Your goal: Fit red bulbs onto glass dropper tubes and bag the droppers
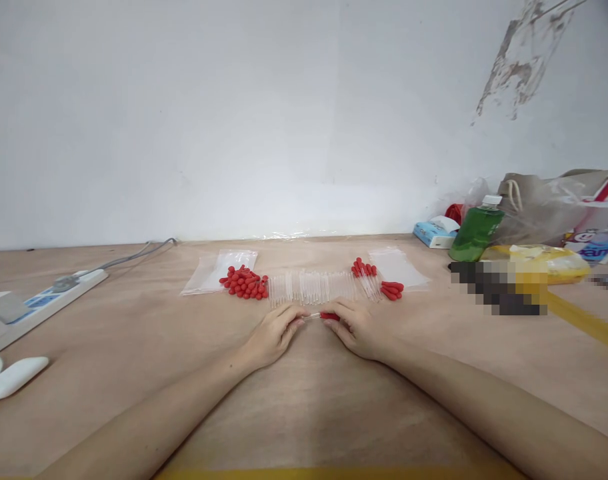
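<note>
the left hand (279, 330) is pinched on a clear dropper tube (311, 316), and the right hand (357, 327) is clamped on a red dropper bulb (330, 317) at the tube's right end; how far the tube sits inside, i cannot tell. both pieces are low over the near side of a row of clear tubes (311, 290) on the table (304, 400). a pile of red bulbs (244, 283) lies at the row's left end, bulb-topped droppers (365, 270) at its right.

Cannot fully see red bulb (330, 316) in right hand (357, 327) or clear tube (312, 315) in left hand (277, 331); cannot identify pixelated dark object (499, 288).
</note>
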A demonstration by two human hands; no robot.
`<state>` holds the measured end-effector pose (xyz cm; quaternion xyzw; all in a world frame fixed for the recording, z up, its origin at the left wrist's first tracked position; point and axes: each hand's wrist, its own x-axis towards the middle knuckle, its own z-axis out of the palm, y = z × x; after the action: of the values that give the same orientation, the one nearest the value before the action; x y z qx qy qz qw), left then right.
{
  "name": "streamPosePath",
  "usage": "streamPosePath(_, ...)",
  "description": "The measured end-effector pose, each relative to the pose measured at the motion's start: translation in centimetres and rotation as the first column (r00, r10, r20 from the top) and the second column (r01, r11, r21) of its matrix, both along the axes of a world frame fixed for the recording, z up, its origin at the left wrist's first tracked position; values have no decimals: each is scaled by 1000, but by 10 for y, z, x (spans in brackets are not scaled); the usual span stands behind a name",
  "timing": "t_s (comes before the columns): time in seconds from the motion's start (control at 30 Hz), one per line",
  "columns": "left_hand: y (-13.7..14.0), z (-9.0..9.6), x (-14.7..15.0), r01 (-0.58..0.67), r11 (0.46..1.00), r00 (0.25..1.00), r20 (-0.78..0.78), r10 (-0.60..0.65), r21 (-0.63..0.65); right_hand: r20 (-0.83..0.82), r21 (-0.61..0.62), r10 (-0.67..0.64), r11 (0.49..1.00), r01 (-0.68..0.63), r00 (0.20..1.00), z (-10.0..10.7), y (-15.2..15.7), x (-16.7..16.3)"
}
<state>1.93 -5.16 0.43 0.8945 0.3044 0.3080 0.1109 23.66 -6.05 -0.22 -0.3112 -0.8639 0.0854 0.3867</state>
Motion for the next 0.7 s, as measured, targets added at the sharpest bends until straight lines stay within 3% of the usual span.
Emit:
streamPosePath(0.23,1,0,1,40,998,999,7,-41,49,-65,14,-6,1000,7,998,2,-1,-3)
streamPosePath(0.47,1,-3,1,87,992,996,17,-89,89,-143,66,80,995,-71,986,-1,0,-3)
streamPosePath(0.7,2,-8,0,104,984,994,2,-105,146,-93,119,92,990,-80,991,-6,1,-1)
